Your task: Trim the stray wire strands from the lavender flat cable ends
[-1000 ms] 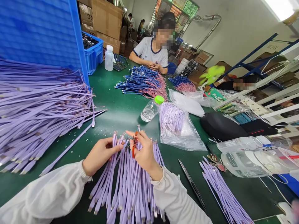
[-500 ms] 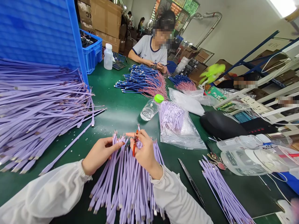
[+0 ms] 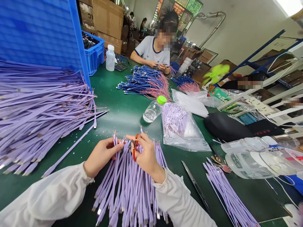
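Observation:
My left hand [image 3: 104,155] pinches a purple flat cable [image 3: 115,168] near its upper end, where thin stripped wires stick out. Beside it, my right hand [image 3: 147,154] is closed around small orange-handled pliers or cutters [image 3: 134,148]; the tool's jaws are partly hidden by the fingers. Under both hands a fanned row of purple cables [image 3: 133,195] lies on the green table, wire ends away from me and plugs toward me. A short gap separates the tool from the cable in my left hand.
A large heap of purple cables [image 3: 42,116] lies left, against a blue crate [image 3: 40,34]. Ahead are a green-capped bottle [image 3: 152,110] and a plastic bag of cables [image 3: 182,126]. Black tweezers [image 3: 195,186] and another cable bundle [image 3: 227,192] lie right. A co-worker [image 3: 153,50] sits opposite.
The cables under my left hand have shifted slightly, and a cable now stands more upright in its pinch. The orange-handled tool has turned a little in my right hand.

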The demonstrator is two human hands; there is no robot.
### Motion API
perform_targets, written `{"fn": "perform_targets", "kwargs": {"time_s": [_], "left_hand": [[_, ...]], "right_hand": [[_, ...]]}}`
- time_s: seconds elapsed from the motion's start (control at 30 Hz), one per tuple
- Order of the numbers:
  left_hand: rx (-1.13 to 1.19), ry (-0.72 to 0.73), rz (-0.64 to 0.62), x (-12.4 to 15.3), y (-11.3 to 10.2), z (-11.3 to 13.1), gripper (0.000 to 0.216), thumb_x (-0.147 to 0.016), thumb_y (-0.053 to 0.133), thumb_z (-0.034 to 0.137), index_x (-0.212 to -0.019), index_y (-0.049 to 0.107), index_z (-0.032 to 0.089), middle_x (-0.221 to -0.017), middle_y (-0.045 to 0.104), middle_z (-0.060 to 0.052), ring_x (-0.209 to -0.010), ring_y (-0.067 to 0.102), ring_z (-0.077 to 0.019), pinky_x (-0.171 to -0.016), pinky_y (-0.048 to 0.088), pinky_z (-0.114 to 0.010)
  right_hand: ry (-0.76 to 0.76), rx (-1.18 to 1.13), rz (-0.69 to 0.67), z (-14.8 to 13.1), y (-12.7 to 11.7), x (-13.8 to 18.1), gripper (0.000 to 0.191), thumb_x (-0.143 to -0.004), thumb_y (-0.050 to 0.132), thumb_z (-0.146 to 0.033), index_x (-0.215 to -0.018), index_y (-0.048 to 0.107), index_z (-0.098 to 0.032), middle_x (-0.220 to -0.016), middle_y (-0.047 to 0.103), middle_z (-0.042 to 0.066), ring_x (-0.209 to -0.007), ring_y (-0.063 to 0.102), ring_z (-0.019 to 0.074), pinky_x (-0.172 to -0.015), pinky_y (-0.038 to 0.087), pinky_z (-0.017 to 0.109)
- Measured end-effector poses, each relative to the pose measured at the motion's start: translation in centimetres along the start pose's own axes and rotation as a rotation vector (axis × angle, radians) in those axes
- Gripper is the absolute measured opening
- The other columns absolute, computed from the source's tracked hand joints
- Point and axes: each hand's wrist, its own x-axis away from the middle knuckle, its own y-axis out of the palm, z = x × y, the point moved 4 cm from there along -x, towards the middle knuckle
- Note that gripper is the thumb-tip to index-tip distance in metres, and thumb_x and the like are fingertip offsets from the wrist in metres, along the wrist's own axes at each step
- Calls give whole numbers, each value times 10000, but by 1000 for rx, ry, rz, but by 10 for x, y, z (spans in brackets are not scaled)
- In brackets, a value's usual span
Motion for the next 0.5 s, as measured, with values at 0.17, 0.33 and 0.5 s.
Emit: {"fn": "perform_targets", "kwargs": {"time_s": [0.17,0.33,0.5], "left_hand": [[13,-10,20,0,0,-2,428,-585,674,535,-763,668,145,-656,571,-5,-558,473,-125,-484,434,-235],[45,-30,26,0,1,1,438,-515,715,511,-763,659,155,-760,645,-43,-634,528,-152,-509,456,-243],[75,-55,42,1,0,2,446,-471,735,524,-693,589,167,-679,594,-9,-620,529,-148,-481,445,-236]], "right_hand": [[-7,23,24,1,-1,1,238,-762,468,-70,-821,676,-169,-728,512,12,-652,524,115,-613,460,234],[4,41,43,0,-3,1,252,-777,445,-68,-896,638,-177,-781,530,21,-668,525,117,-620,463,239],[-18,191,-61,-2,-1,1,140,-736,518,-139,-874,540,-150,-849,516,59,-751,520,169,-662,479,294]]}}
